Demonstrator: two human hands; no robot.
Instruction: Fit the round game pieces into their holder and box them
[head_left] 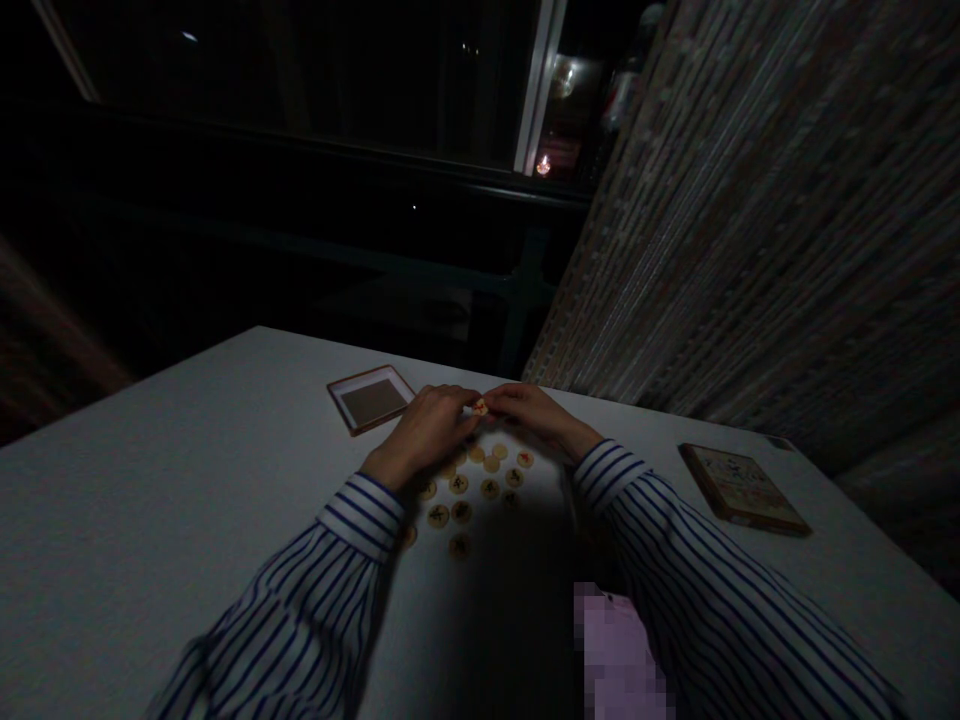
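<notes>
My left hand (429, 428) and my right hand (534, 412) meet over the far part of the white table. Between their fingertips is a round, pale Chinese chess piece (480, 407) with a red character, and both hands are closed on it. Below them lie several more pieces in a loose spread. Some show dark characters, such as this chess piece (458, 484). Another red-marked chess piece (525, 459) lies under my right hand, and a few look plain on top. My left hand and sleeve partly hide pieces at the left.
A shallow open box (349, 424) stands just left of my left hand. A flat box with writing (746, 487) lies at the right of the table (187, 470). Beyond are a dark window and a string curtain (675, 250). A pixelated pink patch (622, 655) shows near me.
</notes>
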